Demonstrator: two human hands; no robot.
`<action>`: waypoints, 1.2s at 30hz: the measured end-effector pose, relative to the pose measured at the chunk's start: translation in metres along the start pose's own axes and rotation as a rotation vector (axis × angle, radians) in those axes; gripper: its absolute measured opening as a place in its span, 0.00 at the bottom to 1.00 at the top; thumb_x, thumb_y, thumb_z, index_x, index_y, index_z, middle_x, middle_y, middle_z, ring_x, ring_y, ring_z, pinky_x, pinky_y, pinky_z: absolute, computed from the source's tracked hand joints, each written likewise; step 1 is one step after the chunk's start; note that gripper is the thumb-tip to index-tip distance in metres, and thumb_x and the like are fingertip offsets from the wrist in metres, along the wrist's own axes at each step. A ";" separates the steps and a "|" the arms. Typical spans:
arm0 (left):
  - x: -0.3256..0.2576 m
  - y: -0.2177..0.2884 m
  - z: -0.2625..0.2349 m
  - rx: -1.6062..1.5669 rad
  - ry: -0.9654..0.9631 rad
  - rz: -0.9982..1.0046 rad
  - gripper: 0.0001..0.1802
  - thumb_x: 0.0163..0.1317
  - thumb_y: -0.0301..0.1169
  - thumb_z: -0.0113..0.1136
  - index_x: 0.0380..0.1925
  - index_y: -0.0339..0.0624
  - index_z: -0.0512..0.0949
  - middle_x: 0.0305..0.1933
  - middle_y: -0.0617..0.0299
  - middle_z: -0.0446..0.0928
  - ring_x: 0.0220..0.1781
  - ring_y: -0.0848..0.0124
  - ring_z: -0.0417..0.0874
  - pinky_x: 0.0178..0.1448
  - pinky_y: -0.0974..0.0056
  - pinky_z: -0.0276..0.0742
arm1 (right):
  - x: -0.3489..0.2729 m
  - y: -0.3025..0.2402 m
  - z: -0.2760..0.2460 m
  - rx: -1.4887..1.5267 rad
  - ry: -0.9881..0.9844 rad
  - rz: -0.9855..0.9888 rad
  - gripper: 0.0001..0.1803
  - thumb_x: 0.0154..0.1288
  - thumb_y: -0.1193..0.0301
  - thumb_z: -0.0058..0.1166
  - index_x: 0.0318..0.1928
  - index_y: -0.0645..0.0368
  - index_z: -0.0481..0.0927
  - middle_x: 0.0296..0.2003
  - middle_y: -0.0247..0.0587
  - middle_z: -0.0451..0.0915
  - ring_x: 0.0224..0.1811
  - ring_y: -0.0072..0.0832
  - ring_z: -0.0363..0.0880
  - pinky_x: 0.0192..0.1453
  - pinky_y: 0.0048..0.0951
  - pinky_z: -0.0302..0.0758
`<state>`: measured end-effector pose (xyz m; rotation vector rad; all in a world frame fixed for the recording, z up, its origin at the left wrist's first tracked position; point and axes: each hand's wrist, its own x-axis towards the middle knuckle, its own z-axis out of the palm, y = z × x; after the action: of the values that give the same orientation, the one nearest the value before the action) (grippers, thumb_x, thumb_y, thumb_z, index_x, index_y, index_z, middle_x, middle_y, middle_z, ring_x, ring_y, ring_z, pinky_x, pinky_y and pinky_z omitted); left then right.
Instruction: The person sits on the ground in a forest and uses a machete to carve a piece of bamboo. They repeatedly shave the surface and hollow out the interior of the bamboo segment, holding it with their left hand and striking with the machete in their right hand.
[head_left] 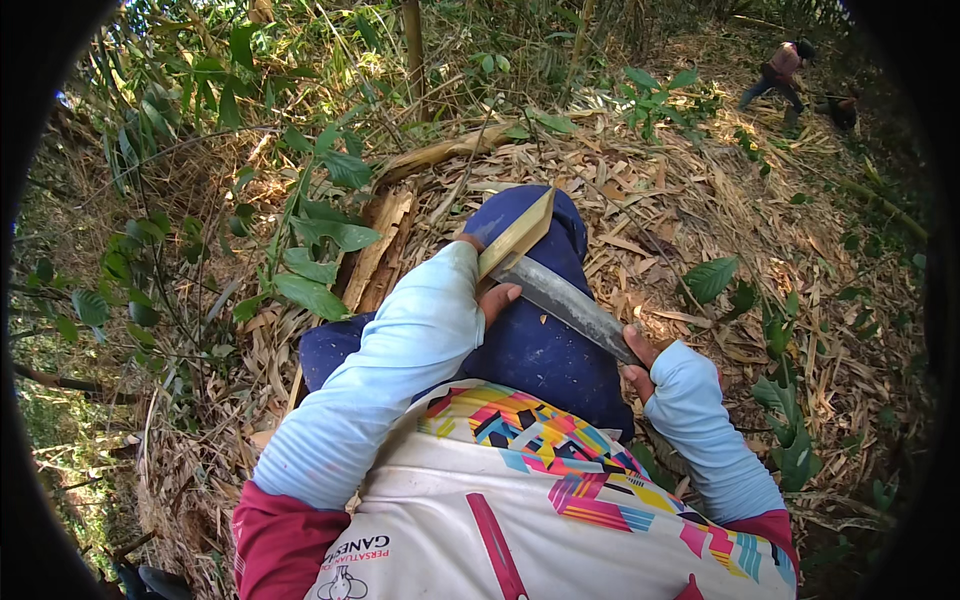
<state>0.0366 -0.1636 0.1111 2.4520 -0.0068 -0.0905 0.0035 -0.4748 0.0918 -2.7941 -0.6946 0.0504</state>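
Left hand pinching the stick, thumb on the near side, fingertips just peeping out on the far side! Right hand clamped on the knife at its lower-right end, thumb and fingers pressed together, the handle hidden in the grip. And there's the meeting point: the blade's far end lies right up against the stick, close by the left thumb. The stick slants up and to the right, pale and slim, its far end cut to a slope, and it's above the knee of the blue trousers. Pale blue sleeves run up both forearms to red cuffs, a white shirt with a bright pattern between them. Outward we go: dry leaves all over the ground, split wood beyond the left forearm, green leaves beside it, and far off at upper right, a person, bent forward among the plants!
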 end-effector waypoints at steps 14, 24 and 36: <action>-0.003 -0.002 -0.004 0.138 0.042 -0.058 0.28 0.56 0.52 0.71 0.37 0.34 0.78 0.32 0.43 0.80 0.37 0.44 0.83 0.40 0.50 0.77 | 0.000 -0.019 0.006 -0.034 -0.042 0.046 0.32 0.60 0.64 0.65 0.66 0.42 0.74 0.31 0.46 0.79 0.27 0.41 0.78 0.31 0.40 0.72; -0.010 -0.011 -0.004 0.098 0.098 -0.173 0.27 0.54 0.53 0.73 0.31 0.36 0.79 0.26 0.48 0.81 0.30 0.51 0.83 0.36 0.54 0.76 | -0.004 -0.033 0.016 0.011 -0.025 0.081 0.30 0.61 0.67 0.65 0.65 0.45 0.75 0.39 0.51 0.82 0.36 0.45 0.82 0.39 0.40 0.77; -0.014 -0.008 -0.012 -0.113 0.020 -0.026 0.33 0.61 0.46 0.68 0.58 0.36 0.71 0.43 0.45 0.82 0.47 0.51 0.84 0.52 0.56 0.77 | 0.000 -0.012 0.017 -0.025 0.054 -0.040 0.30 0.65 0.57 0.61 0.68 0.38 0.72 0.21 0.47 0.71 0.20 0.43 0.71 0.25 0.44 0.65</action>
<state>0.0232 -0.1494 0.1165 2.3399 0.0385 -0.0758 -0.0035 -0.4610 0.0789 -2.7934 -0.7422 -0.0420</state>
